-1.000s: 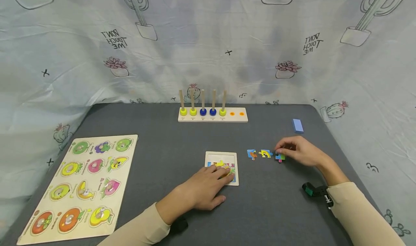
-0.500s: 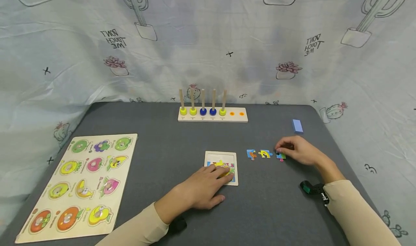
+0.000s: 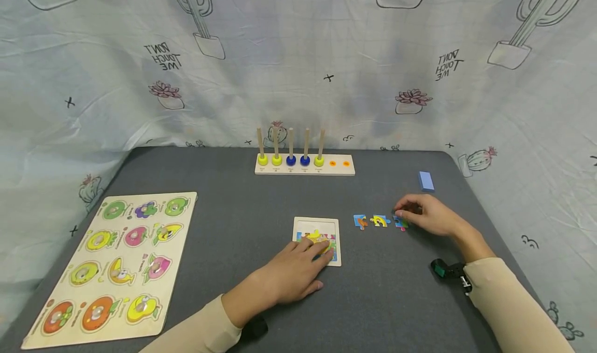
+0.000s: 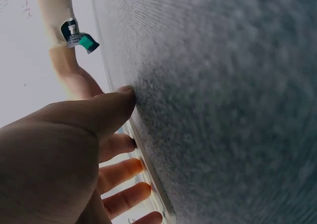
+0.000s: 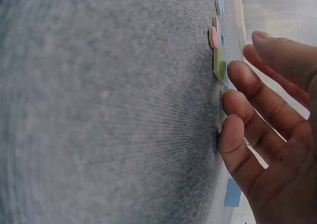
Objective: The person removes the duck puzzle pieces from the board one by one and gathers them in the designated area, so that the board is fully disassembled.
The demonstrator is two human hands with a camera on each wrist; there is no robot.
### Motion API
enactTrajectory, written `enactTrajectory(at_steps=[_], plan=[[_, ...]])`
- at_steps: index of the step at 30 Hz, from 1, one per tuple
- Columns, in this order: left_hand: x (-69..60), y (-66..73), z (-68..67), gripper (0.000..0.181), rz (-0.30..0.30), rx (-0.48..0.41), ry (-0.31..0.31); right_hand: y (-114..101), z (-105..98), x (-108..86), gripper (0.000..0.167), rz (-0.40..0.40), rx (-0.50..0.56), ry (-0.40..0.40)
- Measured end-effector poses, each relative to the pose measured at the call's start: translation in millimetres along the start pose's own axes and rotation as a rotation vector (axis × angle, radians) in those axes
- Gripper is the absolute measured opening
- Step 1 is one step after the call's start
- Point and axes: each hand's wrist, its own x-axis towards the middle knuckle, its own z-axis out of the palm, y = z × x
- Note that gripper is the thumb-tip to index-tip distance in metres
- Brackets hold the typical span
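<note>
My left hand rests palm down on a small wooden puzzle tray, its fingers fairly straight over the coloured pieces inside; they hide part of those pieces. My right hand is low over the table, fingers loosely bent at a blue, green and pink jigsaw piece. In the right wrist view that jigsaw piece lies flat on the cloth beside my fingertips, and the thumb stands off it. To its left lie a yellow and blue jigsaw piece and a blue and orange jigsaw piece.
A large fruit puzzle board covers the table's left side. At the back stands a peg board with yellow and blue rings. A blue block sits at the right, beyond my right hand. A printed cloth hangs behind.
The jigsaw piece at my right fingertips has shifted slightly left and turned a little on the table. My left hand stays on the tray.
</note>
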Motion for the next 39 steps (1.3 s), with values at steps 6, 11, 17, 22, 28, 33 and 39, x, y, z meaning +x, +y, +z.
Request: enactTrajectory(at_steps=[6,11,17,22,28,33,39], plan=[[-0.7,3.2,1.9,0.063,-0.016,0.049,0.02,-1,0,0.6,0.011,0.001,0.02,-0.003],[-1.9,7.7,-0.5,0.064,-0.04,0.083,0.016,0,-1,1.7,0.011,-0.014,0.013,0.018],[-2.4,10.6,0.5,0.063,-0.043,0.081,0.031,-12,-3,4.4,0.014,-0.018,0.0,0.029],[-3.5,11.5,2.8,0.062,-0.045,0.075,0.046,-28,-3,9.7,0.016,-0.046,-0.008,0.02],[-4.9,17.3,4.4,0.061,-0.051,0.099,0.019,-40,5,19.4,0.013,-0.099,0.01,0.014],[-5.7,22.3,4.2,0.062,-0.048,0.102,-0.019,-49,16,29.5,0.011,-0.127,0.055,-0.013],[-6.3,22.2,5.9,0.063,-0.042,0.079,-0.003,-61,28,44.3,0.012,-0.178,0.043,-0.03]])
